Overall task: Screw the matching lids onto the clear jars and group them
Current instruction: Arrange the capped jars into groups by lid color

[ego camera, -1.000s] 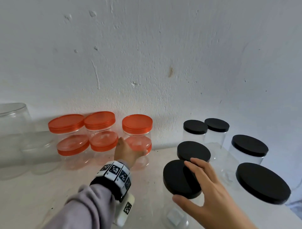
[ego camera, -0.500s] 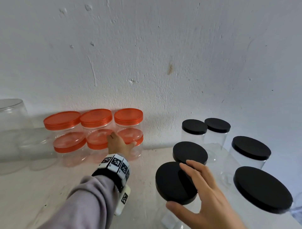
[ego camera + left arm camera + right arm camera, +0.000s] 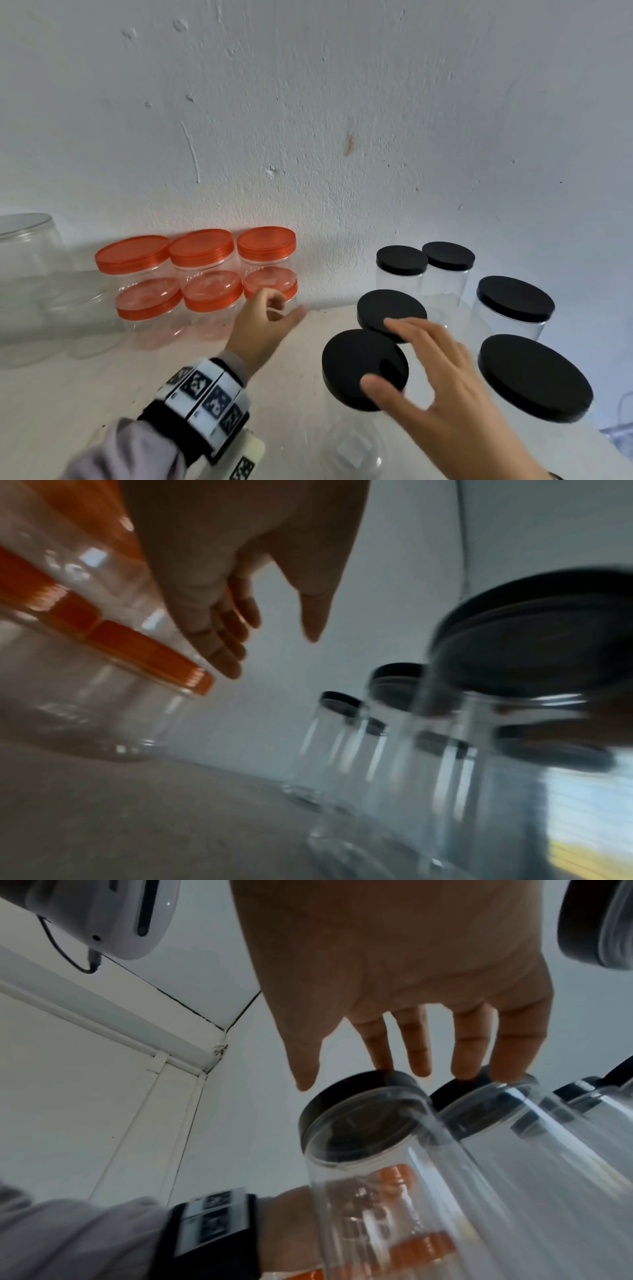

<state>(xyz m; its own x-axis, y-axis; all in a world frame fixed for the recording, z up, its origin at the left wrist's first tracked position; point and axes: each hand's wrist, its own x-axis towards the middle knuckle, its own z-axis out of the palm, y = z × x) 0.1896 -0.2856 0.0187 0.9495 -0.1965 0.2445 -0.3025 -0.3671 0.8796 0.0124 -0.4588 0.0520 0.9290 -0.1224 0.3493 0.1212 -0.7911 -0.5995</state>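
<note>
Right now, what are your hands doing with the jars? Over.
Left hand open, beside the orange-lidded jars, holding nothing. Right hand open over the nearest black-lidded jar, fingers spread. All visible lids on, colours grouped. Nothing in the way.

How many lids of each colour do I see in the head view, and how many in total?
Orange lids: 6, stacked two high in three columns against the wall.
Black lids: 6, on clear jars to the right.
Total: 12 lids.
</note>
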